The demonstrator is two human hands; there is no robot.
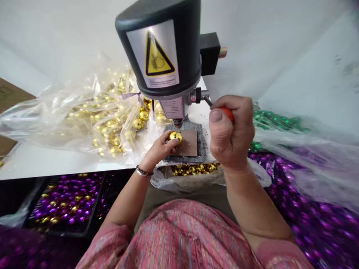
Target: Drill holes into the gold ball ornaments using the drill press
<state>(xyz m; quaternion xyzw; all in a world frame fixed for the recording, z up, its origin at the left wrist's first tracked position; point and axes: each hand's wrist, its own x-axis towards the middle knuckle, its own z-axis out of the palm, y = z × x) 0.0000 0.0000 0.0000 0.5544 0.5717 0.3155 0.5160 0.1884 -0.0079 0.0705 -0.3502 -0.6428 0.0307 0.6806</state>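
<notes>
One gold ornament ball [175, 137] sits just beneath the bench drill's chuck [177, 121], gripped by the fingers of the left hand [159, 149] above a brown plate [188, 144]. That hand is the nearer; the right hand [231, 130] stands off to the side, clenched around a red lever handle [226, 113].

**Pink Streaks Up Top, Link Bracelet on the Left!**

And there, all along the near edge of the view, a loose pink blouse [182, 239], streaked with thin red and pale lines! Soft, crinkled sleeves [112, 239] of the same print, ending around the elbows. Just past the blouse, between the arms, olive-green cloth [179, 194]. On the left wrist, right behind the left hand [158, 147], a silver-and-dark link bracelet [144, 171]! Over on the right hand [231, 130], a short, broad thumbnail!
</notes>
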